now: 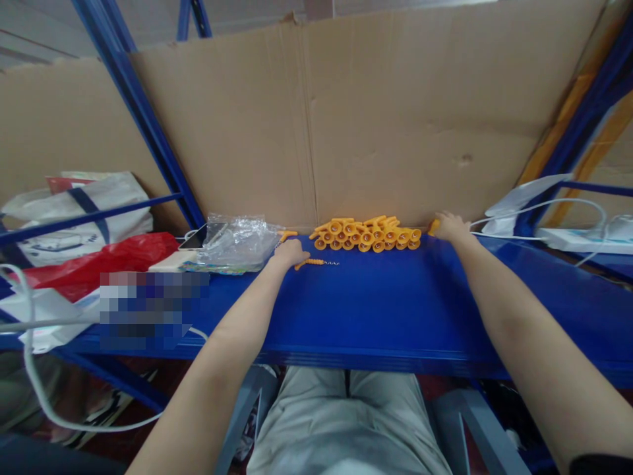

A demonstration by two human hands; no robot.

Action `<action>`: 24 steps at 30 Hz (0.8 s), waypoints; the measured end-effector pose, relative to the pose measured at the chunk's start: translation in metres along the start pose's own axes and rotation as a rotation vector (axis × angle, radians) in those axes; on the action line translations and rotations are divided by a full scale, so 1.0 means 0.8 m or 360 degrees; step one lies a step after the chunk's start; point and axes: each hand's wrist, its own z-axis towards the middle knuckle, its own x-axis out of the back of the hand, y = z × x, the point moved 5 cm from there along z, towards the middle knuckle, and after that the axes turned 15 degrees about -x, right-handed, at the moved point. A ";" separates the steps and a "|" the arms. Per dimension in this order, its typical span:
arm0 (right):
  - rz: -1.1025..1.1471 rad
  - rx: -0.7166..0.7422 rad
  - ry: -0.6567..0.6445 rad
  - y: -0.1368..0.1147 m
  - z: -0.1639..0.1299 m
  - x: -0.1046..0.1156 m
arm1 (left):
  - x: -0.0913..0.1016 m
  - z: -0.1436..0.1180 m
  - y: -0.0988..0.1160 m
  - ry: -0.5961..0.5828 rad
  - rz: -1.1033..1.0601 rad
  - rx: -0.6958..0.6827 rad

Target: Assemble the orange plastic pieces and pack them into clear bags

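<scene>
My left hand [291, 253] is on the blue shelf, fingers curled around an orange-handled corkscrew [316, 262] whose thin metal spiral points right. Just behind that hand lies another orange T-shaped handle [287, 233], with a metal spiral beside it, partly covered by the hand. To the right, my right hand [452, 226] is closed on a yellow piece [434, 227], only its end showing. Between the hands, several yellow cone-ended pieces [378, 235] are stacked in rows against the cardboard, their round open ends facing me. Fingertip contact is small and hard to make out.
A blue metal shelf [366, 316] has a cardboard panel [395, 119] at its back. On the left are clear plastic bags [240, 241], a red bag [109, 260] and a canvas bag [84, 211]. White cables [534, 204] run at the right, and one hangs off the left side.
</scene>
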 end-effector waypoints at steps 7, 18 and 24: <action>-0.0171 0.0005 -0.0139 0.004 0.008 -0.014 | 0.009 -0.009 0.019 -0.0050 -0.0043 -0.0046; -0.0191 0.0045 -0.0085 -0.004 0.007 -0.017 | 0.021 -0.036 0.065 -0.0321 0.0148 -0.0358; -0.0169 0.0129 -0.0062 -0.012 0.003 -0.012 | 0.014 -0.033 0.075 -0.0310 0.0055 -0.0454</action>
